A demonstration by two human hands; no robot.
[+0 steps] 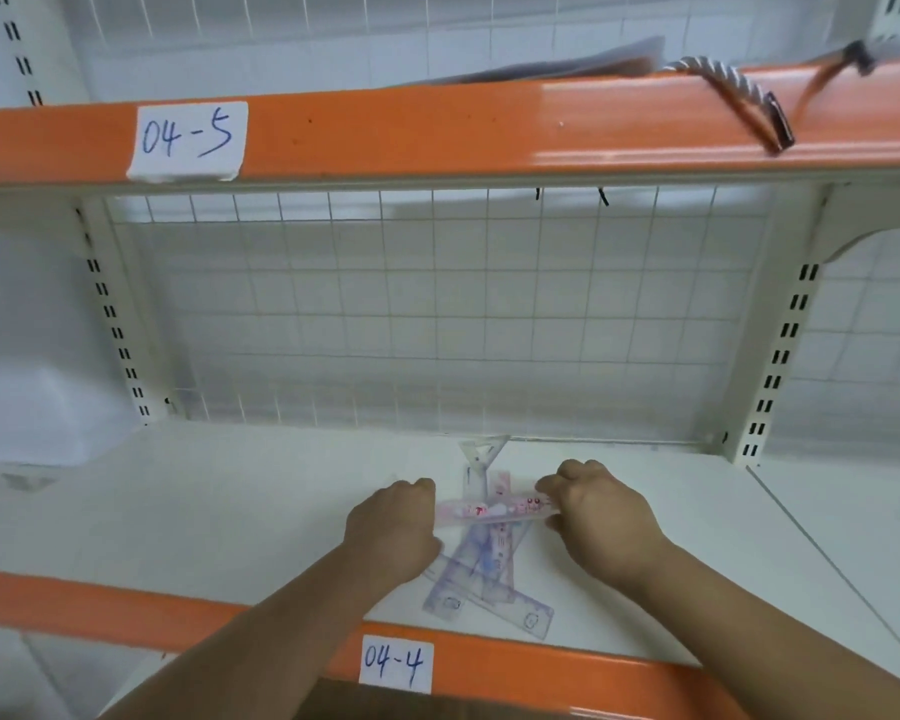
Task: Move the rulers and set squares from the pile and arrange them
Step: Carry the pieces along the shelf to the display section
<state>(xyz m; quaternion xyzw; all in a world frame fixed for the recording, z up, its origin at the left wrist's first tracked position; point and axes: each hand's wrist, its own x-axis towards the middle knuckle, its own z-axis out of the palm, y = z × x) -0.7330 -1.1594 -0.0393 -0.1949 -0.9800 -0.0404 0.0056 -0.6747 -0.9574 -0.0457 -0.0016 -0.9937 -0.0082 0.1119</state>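
Midway along the shelf [230, 501], my left hand [391, 527] and right hand [601, 517] each pinch an end of one pink ruler [494, 511] over seemingly two purple rulers [484, 579] near the front edge, one clear set square [481, 452] lying towards the back edge.

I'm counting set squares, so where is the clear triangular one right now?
In the head view the clear set square lies at the far end of the pile, close to the wire mesh back, just beyond the pink ruler.

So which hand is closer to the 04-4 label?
Left. The left hand sits straight behind the label, gripping the left end of the pink ruler; the right hand holds the other end, further right.
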